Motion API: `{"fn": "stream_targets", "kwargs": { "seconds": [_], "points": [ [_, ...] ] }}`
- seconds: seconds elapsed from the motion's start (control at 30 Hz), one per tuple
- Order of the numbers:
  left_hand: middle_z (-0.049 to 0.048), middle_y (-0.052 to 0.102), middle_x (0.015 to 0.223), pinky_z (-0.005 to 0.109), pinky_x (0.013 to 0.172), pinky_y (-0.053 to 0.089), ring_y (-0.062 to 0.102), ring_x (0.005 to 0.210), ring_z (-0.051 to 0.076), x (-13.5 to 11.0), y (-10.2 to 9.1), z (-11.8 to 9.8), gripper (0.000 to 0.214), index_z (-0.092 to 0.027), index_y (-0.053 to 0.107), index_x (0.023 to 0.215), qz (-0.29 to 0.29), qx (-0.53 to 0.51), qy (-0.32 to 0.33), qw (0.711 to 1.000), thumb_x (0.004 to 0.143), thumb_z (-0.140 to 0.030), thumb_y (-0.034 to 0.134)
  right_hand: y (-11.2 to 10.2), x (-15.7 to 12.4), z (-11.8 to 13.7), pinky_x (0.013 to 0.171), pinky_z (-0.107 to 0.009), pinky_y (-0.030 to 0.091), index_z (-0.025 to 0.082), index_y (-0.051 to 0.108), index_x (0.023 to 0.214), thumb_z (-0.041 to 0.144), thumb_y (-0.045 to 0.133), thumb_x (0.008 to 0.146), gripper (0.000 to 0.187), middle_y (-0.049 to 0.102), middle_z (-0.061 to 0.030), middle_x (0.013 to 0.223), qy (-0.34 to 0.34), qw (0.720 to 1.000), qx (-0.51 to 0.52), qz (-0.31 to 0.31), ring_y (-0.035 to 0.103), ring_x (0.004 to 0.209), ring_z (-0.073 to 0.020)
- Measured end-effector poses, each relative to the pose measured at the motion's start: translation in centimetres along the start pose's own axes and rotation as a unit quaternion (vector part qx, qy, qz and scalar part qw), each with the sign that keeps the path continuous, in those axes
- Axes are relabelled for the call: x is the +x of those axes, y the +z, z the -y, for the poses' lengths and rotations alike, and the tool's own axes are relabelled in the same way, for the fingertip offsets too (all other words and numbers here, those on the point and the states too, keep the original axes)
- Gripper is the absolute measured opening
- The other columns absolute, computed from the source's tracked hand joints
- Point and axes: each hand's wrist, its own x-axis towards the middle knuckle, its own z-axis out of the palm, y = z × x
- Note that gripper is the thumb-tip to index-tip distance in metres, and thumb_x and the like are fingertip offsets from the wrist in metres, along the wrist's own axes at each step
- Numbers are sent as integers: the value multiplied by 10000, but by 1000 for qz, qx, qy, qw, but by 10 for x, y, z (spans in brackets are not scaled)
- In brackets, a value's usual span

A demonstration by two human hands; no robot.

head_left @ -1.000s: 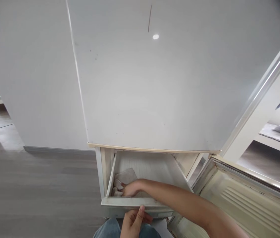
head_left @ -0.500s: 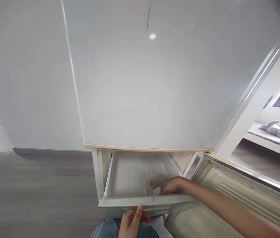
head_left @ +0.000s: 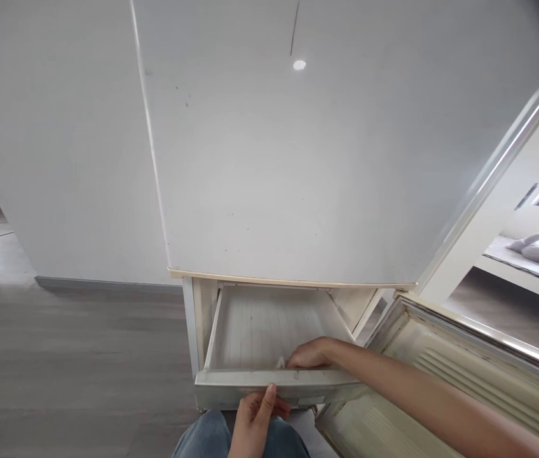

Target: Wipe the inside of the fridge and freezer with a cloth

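Drawer [head_left: 260, 324] at 6 o'clock of the fridge [head_left: 298, 178] sits pulled out, left hand [head_left: 257, 420] clamped on its front lip, right hand [head_left: 312, 353] curled inside by a white cloth scrap [head_left: 279, 362] — can't tell if it's gripping it — looks mid-wipe, so the next pass needs that brace held steady.

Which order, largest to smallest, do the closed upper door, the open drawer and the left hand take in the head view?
1. closed upper door, by far the largest
2. open drawer
3. left hand, smallest, even though it is nearest to the camera
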Motion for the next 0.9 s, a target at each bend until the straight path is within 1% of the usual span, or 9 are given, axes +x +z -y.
{"fn": "stream_targets", "kwargs": {
  "seconds": [0.07,0.2,0.3,0.37,0.47,0.57,0.63,0.77,0.9],
  "points": [
    [102,794,670,285,710,551,700,684,210,1,-2,2,658,-162,760,650,13,-29,1,999,677,-734,438,11,0,27,692,-286,521,135,702,820,256,418,826,308,677,-32,689,-24,999,18,31,655,722,-182],
    [87,796,674,285,700,559,698,681,208,1,-2,3,601,-171,749,630,7,-38,-3,999,680,-705,477,30,11,84,669,-241,492,123,675,782,207,332,882,367,662,-15,666,-77,990,48,106,636,686,-151],
    [86,792,659,289,698,556,694,669,207,1,-2,3,603,-167,745,620,6,-27,1,1000,683,-703,475,41,18,115,663,-212,467,133,656,784,255,369,907,335,642,12,648,-114,985,61,113,625,691,-137],
    [88,790,654,293,699,554,693,661,207,2,-2,4,600,-163,738,609,0,-32,1,999,674,-704,487,44,18,122,662,-207,459,141,649,797,322,407,911,323,636,19,657,-122,984,69,112,622,698,-136],
    [88,787,644,301,695,553,691,656,212,2,-1,5,601,-159,731,602,-13,-48,-3,999,653,-713,504,39,12,113,668,-220,458,141,649,814,337,395,918,338,642,6,692,-124,982,75,123,619,683,-137],
    [89,791,654,307,708,551,691,669,217,1,-1,3,616,-161,742,626,-16,-40,-3,999,663,-718,483,26,1,86,692,-235,458,136,657,839,299,359,924,350,654,-8,732,-127,980,81,128,618,676,-136],
    [82,796,668,309,721,548,693,681,218,0,-1,0,616,-174,748,634,-13,-28,-7,999,668,-722,469,18,-9,64,718,-242,457,132,662,867,280,354,916,345,660,-12,751,-126,983,89,105,623,695,-138],
    [69,797,665,304,729,538,699,690,220,-1,-2,-1,593,-204,749,622,-14,-15,-16,1000,666,-725,469,5,-31,21,789,-263,455,129,674,928,299,382,886,341,678,-21,813,-119,985,122,32,641,785,-157],
    [69,789,642,291,722,525,694,693,215,1,-3,1,594,-202,753,627,-18,-8,-18,1000,671,-721,468,-7,-58,-15,926,-297,419,132,670,1013,352,385,868,388,690,-42,981,-98,988,118,-28,626,978,-186]
  ]
}}
